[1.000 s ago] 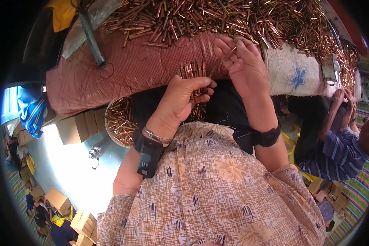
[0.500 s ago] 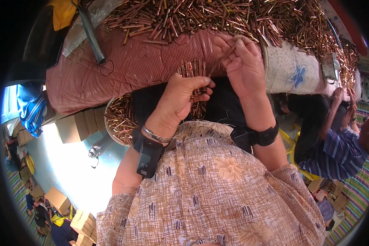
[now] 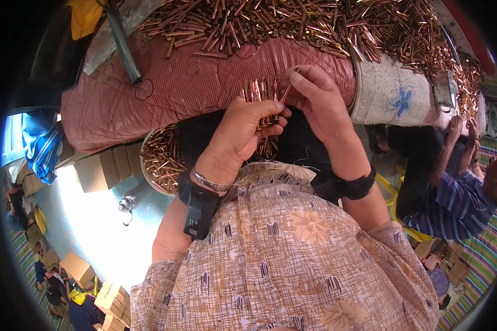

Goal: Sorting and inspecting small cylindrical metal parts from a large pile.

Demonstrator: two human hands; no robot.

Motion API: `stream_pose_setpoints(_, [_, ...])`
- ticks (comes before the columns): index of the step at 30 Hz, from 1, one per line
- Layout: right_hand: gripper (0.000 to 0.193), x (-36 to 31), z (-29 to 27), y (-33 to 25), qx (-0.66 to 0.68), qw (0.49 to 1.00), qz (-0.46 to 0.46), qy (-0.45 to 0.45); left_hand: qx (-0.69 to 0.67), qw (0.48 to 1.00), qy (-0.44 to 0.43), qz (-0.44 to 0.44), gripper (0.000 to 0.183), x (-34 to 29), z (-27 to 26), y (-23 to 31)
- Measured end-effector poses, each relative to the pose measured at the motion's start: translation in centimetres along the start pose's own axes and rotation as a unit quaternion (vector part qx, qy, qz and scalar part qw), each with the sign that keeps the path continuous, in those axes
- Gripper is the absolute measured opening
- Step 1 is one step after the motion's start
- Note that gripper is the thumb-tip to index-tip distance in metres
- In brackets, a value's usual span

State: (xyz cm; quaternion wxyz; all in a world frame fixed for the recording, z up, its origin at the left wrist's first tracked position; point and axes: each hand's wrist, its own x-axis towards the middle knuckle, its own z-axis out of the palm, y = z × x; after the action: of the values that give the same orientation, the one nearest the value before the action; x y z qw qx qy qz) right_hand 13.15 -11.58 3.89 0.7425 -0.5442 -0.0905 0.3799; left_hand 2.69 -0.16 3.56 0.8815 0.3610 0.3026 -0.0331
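My left hand [image 3: 226, 138] is closed around a bundle of slim copper-coloured metal rods [image 3: 257, 91], their ends standing up past the thumb. Beside it, my right hand [image 3: 321, 102] pinches a single thin rod [image 3: 286, 92] between thumb and fingertips. The lower end of that rod is close to the left thumb tip; whether they touch is hard to tell. Both hands are over my lap, in front of a red padded cloth roll [image 3: 171, 91]. Beyond the roll lies a large heap of similar rods [image 3: 292, 25].
A round basin [image 3: 144, 165] of rods sits below the roll, left of my lap. White cloth [image 3: 378, 91] continues the roll rightward. A metal bar [image 3: 122, 47] lies across its left part. At right a co-worker's hands [image 3: 461, 128] are at the heap's edge. A flask [image 3: 128, 204] stands lower left.
My right hand has come down and left from the heap's edge, bringing the pinched rod upright beside the bundle. The left hand has stayed in place, still holding the bundle.
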Motion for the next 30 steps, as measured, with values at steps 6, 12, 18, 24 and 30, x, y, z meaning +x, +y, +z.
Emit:
stream_pose_setpoints(6, [0.015,0.0,-0.4,-0.1,-0.025,0.999,-0.014,-0.028,-0.006,1.000,-0.020,-0.004,0.017,-0.1,0.1,0.1])
stream_pose_setpoints(12, [0.015,-0.4,-0.6,0.3,-0.031,0.999,0.001,-0.011,-0.016,1.000,-0.019,-0.012,0.017,-0.1,0.2,-0.1])
stream_pose_setpoints(18, [0.014,0.2,-0.3,-0.6,-0.047,0.999,0.005,0.011,-0.050,0.998,-0.024,-0.009,0.017,0.1,0.3,0.2])
stream_pose_setpoints(24, [0.013,1.9,-0.6,-3.7,-0.002,0.998,-0.050,0.023,-0.090,0.995,-0.031,0.016,0.016,0.7,0.2,0.6])
stream_pose_setpoints(30, [0.011,4.4,-0.1,-7.1,-0.186,0.931,-0.311,0.052,-0.075,0.997,-0.029,0.007,0.016,1.1,-0.5,0.6])
